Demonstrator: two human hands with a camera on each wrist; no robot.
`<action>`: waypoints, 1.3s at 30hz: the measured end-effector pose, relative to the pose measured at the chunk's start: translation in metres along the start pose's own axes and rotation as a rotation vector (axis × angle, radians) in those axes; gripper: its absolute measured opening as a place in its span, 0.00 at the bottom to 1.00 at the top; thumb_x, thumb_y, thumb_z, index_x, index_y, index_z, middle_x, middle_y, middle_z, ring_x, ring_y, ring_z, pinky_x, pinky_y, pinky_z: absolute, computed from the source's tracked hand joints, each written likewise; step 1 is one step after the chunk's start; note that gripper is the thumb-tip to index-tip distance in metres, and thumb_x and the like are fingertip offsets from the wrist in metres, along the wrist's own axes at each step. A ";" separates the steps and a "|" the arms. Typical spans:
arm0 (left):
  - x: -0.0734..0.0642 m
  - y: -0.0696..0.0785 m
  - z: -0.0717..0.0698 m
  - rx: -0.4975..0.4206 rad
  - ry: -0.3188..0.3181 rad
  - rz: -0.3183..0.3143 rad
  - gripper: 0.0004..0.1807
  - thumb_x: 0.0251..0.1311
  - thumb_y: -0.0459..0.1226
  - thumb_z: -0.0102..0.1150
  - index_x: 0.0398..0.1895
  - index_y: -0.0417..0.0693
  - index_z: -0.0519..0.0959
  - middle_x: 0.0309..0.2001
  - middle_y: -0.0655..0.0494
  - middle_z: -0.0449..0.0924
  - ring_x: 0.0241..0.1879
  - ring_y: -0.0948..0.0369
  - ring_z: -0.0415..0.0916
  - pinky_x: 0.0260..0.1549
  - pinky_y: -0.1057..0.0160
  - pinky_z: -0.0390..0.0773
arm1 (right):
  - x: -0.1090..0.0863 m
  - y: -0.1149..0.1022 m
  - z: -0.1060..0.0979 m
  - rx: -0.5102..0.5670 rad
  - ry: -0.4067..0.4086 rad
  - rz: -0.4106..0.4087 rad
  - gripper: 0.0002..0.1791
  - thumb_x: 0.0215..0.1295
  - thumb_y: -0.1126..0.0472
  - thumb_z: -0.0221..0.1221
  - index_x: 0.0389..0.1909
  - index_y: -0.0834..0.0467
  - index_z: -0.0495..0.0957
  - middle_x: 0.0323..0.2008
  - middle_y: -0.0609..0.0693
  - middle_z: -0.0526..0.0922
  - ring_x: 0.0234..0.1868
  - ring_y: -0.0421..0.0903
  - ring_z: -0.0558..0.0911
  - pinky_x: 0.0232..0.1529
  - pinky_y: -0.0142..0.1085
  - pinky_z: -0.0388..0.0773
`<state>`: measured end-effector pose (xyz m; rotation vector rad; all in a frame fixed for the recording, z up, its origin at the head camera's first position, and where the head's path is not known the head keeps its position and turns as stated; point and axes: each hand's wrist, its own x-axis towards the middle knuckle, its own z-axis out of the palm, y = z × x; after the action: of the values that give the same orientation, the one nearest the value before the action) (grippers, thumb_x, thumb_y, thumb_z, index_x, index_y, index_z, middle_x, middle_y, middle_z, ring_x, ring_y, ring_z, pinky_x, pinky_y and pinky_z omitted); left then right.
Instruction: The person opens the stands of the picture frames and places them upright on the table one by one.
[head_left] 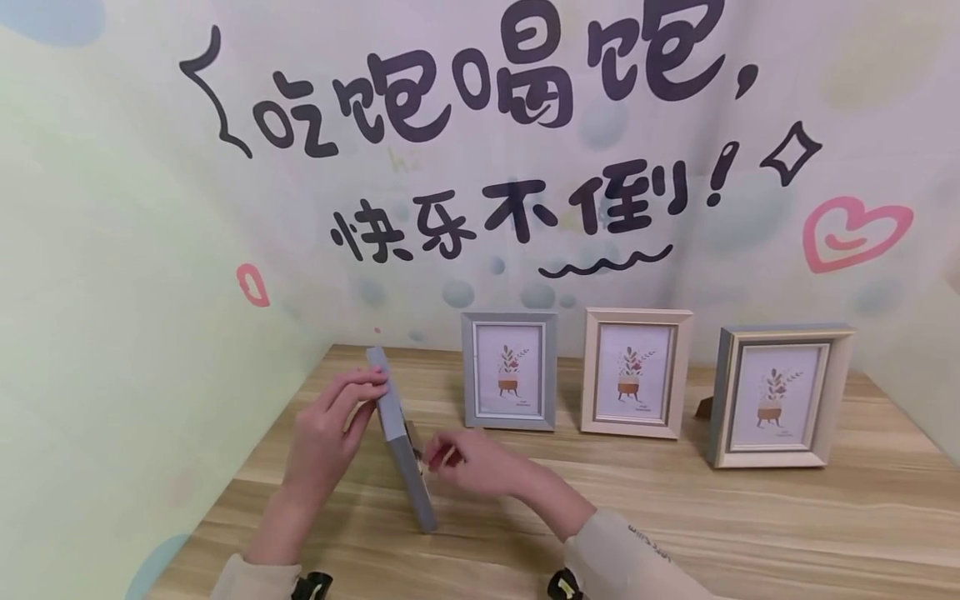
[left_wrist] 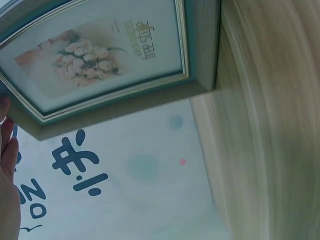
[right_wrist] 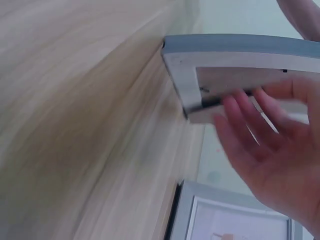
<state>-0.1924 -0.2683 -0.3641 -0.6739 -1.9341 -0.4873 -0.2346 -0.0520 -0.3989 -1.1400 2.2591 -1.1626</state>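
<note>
A grey-blue picture frame (head_left: pixel 403 454) stands nearly edge-on to the head camera, tilted, its lower end at the table. My left hand (head_left: pixel 327 429) grips its upper edge, fingers on one side and thumb on the other. In the left wrist view, the front of this frame (left_wrist: pixel 202 50) shows a photo of a pale flower bouquet (left_wrist: pixel 90 60) behind glass. My right hand (head_left: pixel 480 465) is behind it, with curled fingers pinching the dark-edged stand (right_wrist: pixel 211 102) on its back. Part of that stand is hidden by the fingers in the right wrist view.
A grey-blue frame (head_left: pixel 472 375), a pinkish frame (head_left: pixel 590 375) and a pale frame with a grey-blue side (head_left: pixel 832 392) stand upright in a row to the right, each with a potted-plant print. Behind the wooden table (head_left: pixel 637 517) hangs a printed cloth (head_left: pixel 300 225).
</note>
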 end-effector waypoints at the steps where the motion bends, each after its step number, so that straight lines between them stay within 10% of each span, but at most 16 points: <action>1: 0.000 -0.001 -0.001 -0.005 -0.006 0.000 0.19 0.73 0.46 0.49 0.39 0.40 0.82 0.46 0.51 0.85 0.46 0.51 0.85 0.59 0.80 0.69 | 0.003 -0.001 0.000 0.021 0.043 -0.007 0.14 0.65 0.67 0.57 0.51 0.63 0.77 0.48 0.56 0.84 0.47 0.45 0.84 0.46 0.28 0.82; 10: 0.003 0.001 -0.004 -0.042 -0.076 0.013 0.18 0.74 0.46 0.47 0.38 0.42 0.81 0.46 0.50 0.83 0.47 0.51 0.84 0.60 0.79 0.69 | 0.019 -0.009 -0.003 0.053 0.178 -0.041 0.19 0.74 0.57 0.54 0.62 0.59 0.74 0.62 0.55 0.79 0.67 0.53 0.75 0.66 0.53 0.74; 14: 0.006 0.003 -0.005 -0.051 -0.101 -0.006 0.04 0.62 0.32 0.62 0.39 0.43 0.81 0.47 0.50 0.83 0.48 0.52 0.84 0.61 0.77 0.69 | 0.021 -0.009 -0.006 0.002 0.190 -0.017 0.16 0.72 0.54 0.58 0.56 0.57 0.78 0.58 0.52 0.82 0.65 0.51 0.77 0.65 0.51 0.76; 19: 0.009 0.005 -0.004 -0.009 -0.105 -0.003 0.22 0.39 0.18 0.73 0.39 0.44 0.82 0.46 0.52 0.83 0.48 0.53 0.85 0.57 0.73 0.73 | 0.022 -0.010 -0.011 -0.005 0.203 0.010 0.14 0.68 0.53 0.62 0.50 0.55 0.81 0.55 0.51 0.84 0.61 0.51 0.80 0.62 0.49 0.77; 39: 0.016 0.007 -0.005 0.027 -0.147 -0.020 0.21 0.39 0.20 0.75 0.37 0.46 0.83 0.44 0.54 0.84 0.47 0.55 0.85 0.47 0.61 0.81 | 0.025 -0.009 -0.017 -0.068 0.284 0.073 0.13 0.59 0.52 0.70 0.36 0.53 0.77 0.35 0.44 0.81 0.37 0.39 0.77 0.39 0.30 0.76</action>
<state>-0.1901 -0.2627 -0.3472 -0.6903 -2.0834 -0.4329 -0.2555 -0.0667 -0.3802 -0.9584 2.5459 -1.2972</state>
